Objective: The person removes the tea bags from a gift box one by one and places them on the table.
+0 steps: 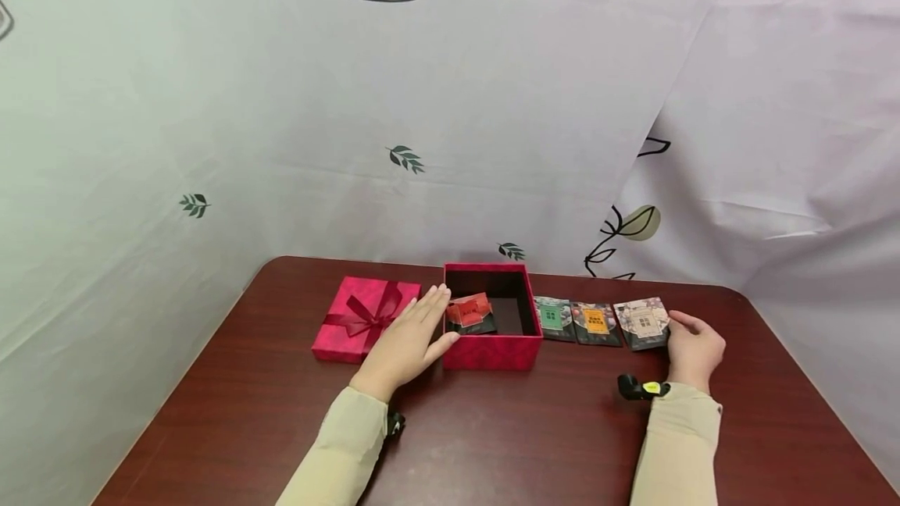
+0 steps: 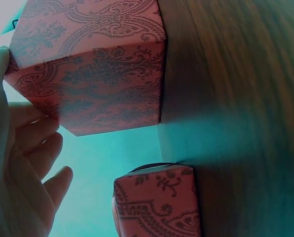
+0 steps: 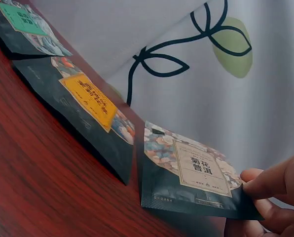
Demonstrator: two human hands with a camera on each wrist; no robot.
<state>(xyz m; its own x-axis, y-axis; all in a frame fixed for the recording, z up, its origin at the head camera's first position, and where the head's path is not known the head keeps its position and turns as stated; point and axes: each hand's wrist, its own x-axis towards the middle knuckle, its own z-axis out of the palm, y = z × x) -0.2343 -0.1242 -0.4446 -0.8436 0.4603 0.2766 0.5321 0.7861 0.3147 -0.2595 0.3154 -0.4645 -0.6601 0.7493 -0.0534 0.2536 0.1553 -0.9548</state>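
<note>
An open red box (image 1: 492, 354) stands mid-table with a red-labelled packet (image 1: 469, 312) inside. My left hand (image 1: 415, 334) lies flat with straight fingers against the box's left wall; in the left wrist view the fingers (image 2: 33, 163) sit beside the patterned box (image 2: 92, 64). Right of the box lie three dark packets in a row: green-labelled (image 1: 554, 318), orange-labelled (image 1: 595, 324) and beige-labelled (image 1: 643, 322). My right hand (image 1: 687, 338) pinches the right edge of the beige-labelled packet (image 3: 191, 173), its near corner lifted off the wood, fingertips (image 3: 265, 190) on it.
The box's red lid (image 1: 366, 317) with a ribbon bow lies left of the box, partly under my left hand. The dark wooden table (image 1: 492, 443) is backed by a white leaf-print cloth (image 1: 450, 139) hanging close behind the objects.
</note>
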